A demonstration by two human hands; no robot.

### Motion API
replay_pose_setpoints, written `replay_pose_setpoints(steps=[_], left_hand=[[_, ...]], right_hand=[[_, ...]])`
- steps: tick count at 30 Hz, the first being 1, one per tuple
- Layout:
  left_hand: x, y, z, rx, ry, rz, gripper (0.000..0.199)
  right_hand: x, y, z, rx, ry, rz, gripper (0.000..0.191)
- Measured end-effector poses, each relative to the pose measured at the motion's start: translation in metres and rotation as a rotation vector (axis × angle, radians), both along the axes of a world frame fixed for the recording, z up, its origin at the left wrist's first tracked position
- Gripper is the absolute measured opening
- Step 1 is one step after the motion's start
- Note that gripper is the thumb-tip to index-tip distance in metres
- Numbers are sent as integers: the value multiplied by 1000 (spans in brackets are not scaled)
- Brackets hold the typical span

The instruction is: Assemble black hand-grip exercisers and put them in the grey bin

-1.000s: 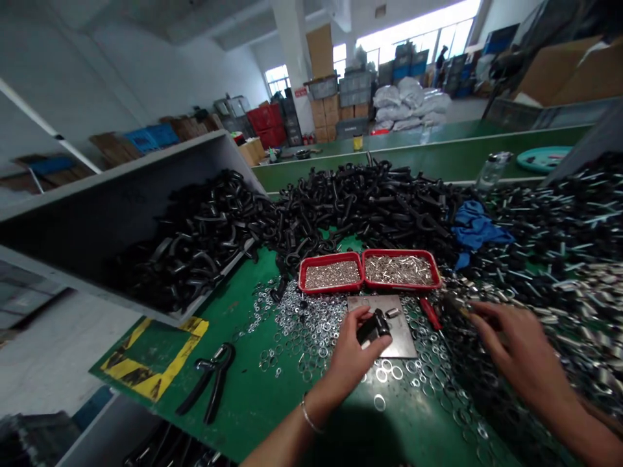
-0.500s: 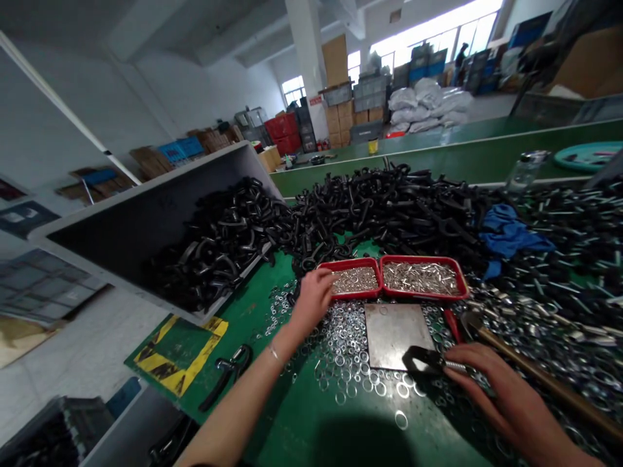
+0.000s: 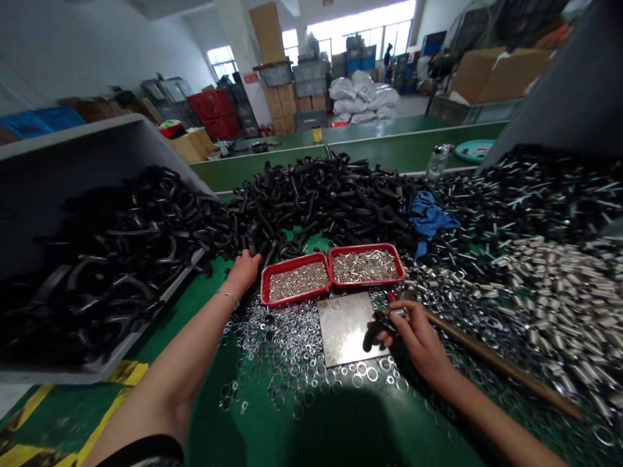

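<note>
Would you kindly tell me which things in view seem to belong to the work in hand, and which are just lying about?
Seemingly in use:
black part, in the right hand
black pile, the left hand at its edge
metal plate
red trays of small metal pieces

Probably just lying about:
blue cloth
clear jar
yellow pot
white sacks

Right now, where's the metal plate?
In the head view, the metal plate lies just right of centre on the green table, nearer the wearer than the red trays, with the right hand by its right edge.
</note>
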State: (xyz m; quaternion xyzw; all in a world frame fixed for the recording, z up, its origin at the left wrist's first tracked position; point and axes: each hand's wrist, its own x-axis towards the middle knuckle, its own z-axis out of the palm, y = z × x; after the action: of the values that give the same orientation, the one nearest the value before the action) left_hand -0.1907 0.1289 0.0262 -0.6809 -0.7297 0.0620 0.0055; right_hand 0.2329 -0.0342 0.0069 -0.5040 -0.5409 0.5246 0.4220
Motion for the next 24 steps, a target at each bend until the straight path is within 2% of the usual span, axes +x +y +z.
replay_pose_setpoints(steps=[3, 5, 7, 10, 12, 14, 16, 18, 20, 22, 24], left_hand=[[2, -4, 0, 25, 36, 34, 33], [0, -7, 3, 142, 15, 33, 34], [-4, -12, 9, 332, -88, 46, 37], [-12, -26, 27, 622, -360, 136, 46], [-11, -42, 42, 767, -578, 175, 44], [2, -63, 57, 878, -812, 143, 39], [27, -87, 64, 937, -1053, 81, 38], [64, -112, 62, 839, -1266, 40, 36], [107, -137, 49, 546, -1399, 75, 35], [149, -159, 30, 210, -1503, 148, 36], [185, -174, 11, -2, -1600, 194, 36]], right_hand=[[-4, 10, -5, -114, 226, -65, 38], [-4, 14, -8, -256, 395, -77, 40], [-2, 15, -11, -393, 555, -52, 39], [-2, 13, -12, -509, 713, 12, 35], [-5, 10, -11, -546, 772, 32, 29], [-11, 6, -8, -566, 776, 28, 29], [-18, 3, -4, -571, 694, 32, 35], [-24, 2, 1, -532, 527, 54, 43], [-28, 4, 6, -412, 311, 75, 46], [-28, 8, 10, -214, 84, 75, 43], [-27, 12, 12, -12, -120, 92, 37]])
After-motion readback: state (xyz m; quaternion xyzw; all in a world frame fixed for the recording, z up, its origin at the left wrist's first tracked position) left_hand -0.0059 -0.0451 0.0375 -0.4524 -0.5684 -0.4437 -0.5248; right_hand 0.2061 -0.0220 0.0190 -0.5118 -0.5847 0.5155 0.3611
